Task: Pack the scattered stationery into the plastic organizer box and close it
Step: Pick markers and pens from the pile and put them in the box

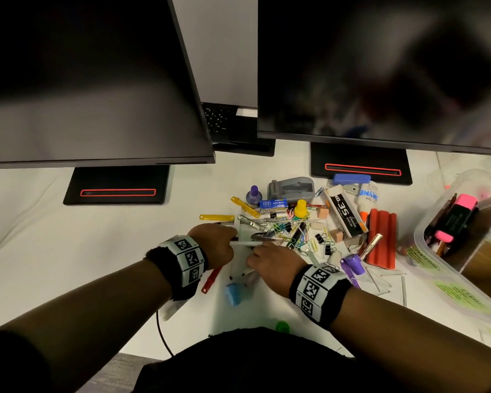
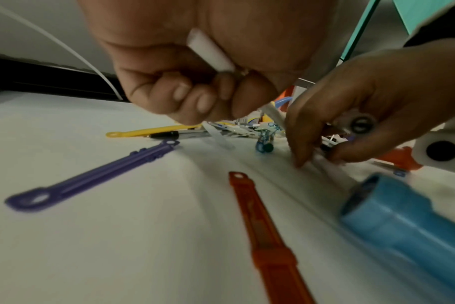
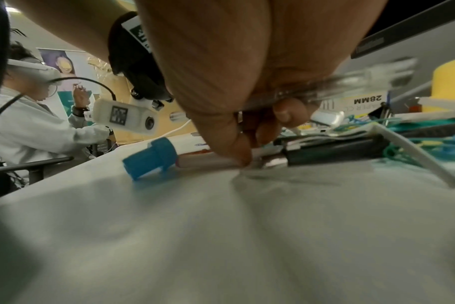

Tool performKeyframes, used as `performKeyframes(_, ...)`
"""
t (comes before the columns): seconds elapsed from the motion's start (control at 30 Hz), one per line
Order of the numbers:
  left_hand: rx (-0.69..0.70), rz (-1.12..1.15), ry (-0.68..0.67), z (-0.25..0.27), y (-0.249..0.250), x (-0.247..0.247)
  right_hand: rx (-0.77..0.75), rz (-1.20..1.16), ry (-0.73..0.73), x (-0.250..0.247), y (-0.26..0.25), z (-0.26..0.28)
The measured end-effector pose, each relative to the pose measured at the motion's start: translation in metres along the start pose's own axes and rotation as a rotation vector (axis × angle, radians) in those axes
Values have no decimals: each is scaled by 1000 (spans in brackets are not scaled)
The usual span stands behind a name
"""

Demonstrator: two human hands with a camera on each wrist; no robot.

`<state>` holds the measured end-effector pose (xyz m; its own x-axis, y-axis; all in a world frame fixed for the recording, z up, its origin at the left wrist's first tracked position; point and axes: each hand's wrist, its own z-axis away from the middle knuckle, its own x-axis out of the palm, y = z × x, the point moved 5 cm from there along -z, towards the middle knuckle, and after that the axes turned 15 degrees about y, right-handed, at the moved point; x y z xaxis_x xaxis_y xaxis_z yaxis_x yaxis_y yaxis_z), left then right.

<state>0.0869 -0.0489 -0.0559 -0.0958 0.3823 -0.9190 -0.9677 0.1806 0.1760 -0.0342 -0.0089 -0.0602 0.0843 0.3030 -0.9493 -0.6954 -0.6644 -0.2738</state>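
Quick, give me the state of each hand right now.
Left hand: fingers curled round a white pen.
Right hand: pinching a white marker lying on the table.

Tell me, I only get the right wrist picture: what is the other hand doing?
Observer: The left hand grips a white pen just above the desk.
Visitor: And where is the box?
Observer: The clear plastic box stands open at the right edge of the desk, with a pink highlighter in it.
Visitor: Is this hand carrying anything?
Observer: Yes. Seen from the left wrist, the right hand holds a white marker in its curled fingers.
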Motion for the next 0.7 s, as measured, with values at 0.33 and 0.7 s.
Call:
performKeyframes(0.33,73,-2,164,-23,2,-18,232,-241,413,-42,30,36)
performKeyframes(0.7,73,-109,83,-47,20,-7,921,-387,338,-27,102,59)
